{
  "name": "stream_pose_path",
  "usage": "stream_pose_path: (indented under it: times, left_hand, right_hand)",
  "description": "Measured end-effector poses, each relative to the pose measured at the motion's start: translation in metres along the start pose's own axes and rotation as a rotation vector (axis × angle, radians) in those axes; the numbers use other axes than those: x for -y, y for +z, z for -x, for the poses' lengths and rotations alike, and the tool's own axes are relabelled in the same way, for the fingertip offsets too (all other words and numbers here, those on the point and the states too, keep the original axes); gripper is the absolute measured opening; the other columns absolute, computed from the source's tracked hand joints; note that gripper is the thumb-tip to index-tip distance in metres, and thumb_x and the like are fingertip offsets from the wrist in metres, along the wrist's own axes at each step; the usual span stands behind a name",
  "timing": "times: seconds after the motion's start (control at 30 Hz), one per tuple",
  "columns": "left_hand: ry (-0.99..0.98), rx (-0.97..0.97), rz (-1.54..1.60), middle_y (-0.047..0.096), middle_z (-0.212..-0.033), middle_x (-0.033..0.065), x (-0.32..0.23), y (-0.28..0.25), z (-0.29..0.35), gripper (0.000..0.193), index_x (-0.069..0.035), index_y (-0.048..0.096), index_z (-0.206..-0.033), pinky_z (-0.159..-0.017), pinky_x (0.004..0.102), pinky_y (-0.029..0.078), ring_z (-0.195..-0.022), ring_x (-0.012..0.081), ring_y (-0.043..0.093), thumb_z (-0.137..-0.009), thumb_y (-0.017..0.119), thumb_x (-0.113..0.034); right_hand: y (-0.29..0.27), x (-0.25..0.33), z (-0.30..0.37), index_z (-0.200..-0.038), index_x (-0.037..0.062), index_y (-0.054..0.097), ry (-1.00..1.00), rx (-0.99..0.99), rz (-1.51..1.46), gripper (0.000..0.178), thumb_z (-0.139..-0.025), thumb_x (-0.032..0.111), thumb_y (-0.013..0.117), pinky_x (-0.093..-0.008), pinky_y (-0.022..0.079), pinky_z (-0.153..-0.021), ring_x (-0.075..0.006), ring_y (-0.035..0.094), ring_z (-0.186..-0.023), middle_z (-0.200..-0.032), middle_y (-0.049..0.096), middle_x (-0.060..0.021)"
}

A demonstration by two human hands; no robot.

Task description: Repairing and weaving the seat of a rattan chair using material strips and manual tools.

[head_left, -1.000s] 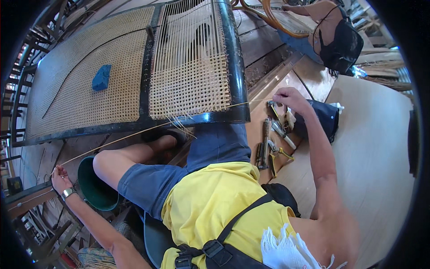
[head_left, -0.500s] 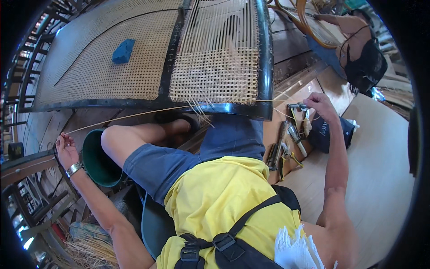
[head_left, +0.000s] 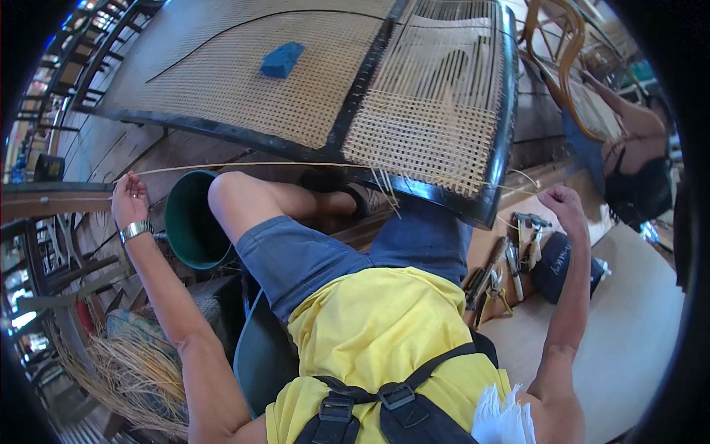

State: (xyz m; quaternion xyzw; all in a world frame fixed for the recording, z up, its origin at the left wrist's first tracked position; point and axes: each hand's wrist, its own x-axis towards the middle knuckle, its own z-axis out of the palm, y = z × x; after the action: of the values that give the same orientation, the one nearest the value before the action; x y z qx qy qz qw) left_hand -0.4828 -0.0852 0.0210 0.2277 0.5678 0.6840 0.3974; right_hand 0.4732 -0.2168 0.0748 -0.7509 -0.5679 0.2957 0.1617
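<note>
A long, thin cane strand [head_left: 259, 163] stretches from my left hand [head_left: 130, 201] across the near edge of a black-framed cane panel [head_left: 425, 122] toward my right hand [head_left: 566, 209]. My left hand, out at the far left, pinches one end of the strand. At the right, just beyond the frame's corner, my right hand is closed with fingertips together on the strand's other end, which is too thin to follow clearly. The panel is woven in its near part; farther back, long strands run with gaps. Loose cane ends [head_left: 386, 189] hang over the frame's near edge.
A blue block [head_left: 282, 60] and a dark thin rod [head_left: 214, 38] lie on the larger woven panel. Beside my leg stands a green bucket [head_left: 194, 248]. Pliers and hand tools [head_left: 510, 259] and a dark cap [head_left: 555, 268] lie at right. Another person [head_left: 640, 148] sits farther right.
The view has shifted, so the panel sits farther right. The strand, straight and taut before, now bows slightly upward on the left. Both hands still hold it.
</note>
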Motion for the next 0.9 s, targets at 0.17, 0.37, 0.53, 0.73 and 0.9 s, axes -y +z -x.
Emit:
stream_pose_path:
  times: [0.17,0.37,0.53,0.73,0.9]
  left_hand:
    - [0.026,-0.142,-0.273,0.073,-0.09,0.006,-0.02,-0.016,-0.012,0.006,-0.005,0.065,-0.095,-0.06,0.0263,0.056,-0.073,0.012,0.069,-0.091,0.068,-0.009]
    - [-0.016,-0.154,-0.185,0.072,-0.086,0.0048,-0.047,-0.044,-0.008,0.012,-0.002,0.068,-0.102,-0.065,0.0261,0.057,-0.077,0.0123,0.07,-0.096,0.065,-0.011]
    - [-0.06,-0.183,-0.122,0.072,-0.087,0.0042,-0.075,-0.119,-0.026,0.01,-0.003,0.069,-0.102,-0.066,0.0271,0.057,-0.078,0.0126,0.07,-0.098,0.064,-0.011]
    - [-0.089,-0.278,-0.105,0.073,-0.086,0.0072,-0.084,-0.147,-0.044,0.012,-0.002,0.069,-0.101,-0.064,0.026,0.056,-0.076,0.0141,0.071,-0.098,0.062,-0.011]
    - [0.186,-0.656,-0.629,0.074,-0.094,0.0138,-0.127,-0.149,-0.038,0.026,0.002,0.068,-0.104,-0.069,0.0296,0.056,-0.085,0.0188,0.072,-0.095,0.065,-0.022]
  right_hand:
    - [0.006,0.01,-0.014,-0.079,0.0023,0.065,-0.012,0.058,-0.116,0.022,-0.09,0.018,0.075,-0.0251,0.036,-0.06,-0.0048,0.045,-0.067,-0.07,0.051,0.0061]
    - [0.014,0.042,-0.02,-0.079,0.004,0.066,-0.072,0.077,-0.104,0.02,-0.092,0.018,0.074,-0.0234,0.035,-0.062,-0.0034,0.044,-0.068,-0.072,0.051,0.0074]
    - [0.028,0.069,-0.031,-0.08,0.0041,0.066,-0.169,0.165,-0.206,0.016,-0.092,0.013,0.074,-0.0225,0.036,-0.061,-0.0023,0.045,-0.067,-0.071,0.052,0.0083]
    - [0.038,0.093,-0.04,-0.084,0.0023,0.067,-0.193,0.209,-0.276,0.015,-0.093,0.013,0.072,-0.0215,0.039,-0.064,-0.0014,0.047,-0.07,-0.073,0.055,0.0073]
    - [0.091,0.175,-0.029,-0.106,0.0015,0.066,-0.307,0.311,-0.403,0.013,-0.099,0.011,0.061,-0.0231,0.043,-0.066,-0.0046,0.05,-0.076,-0.082,0.056,0.005]
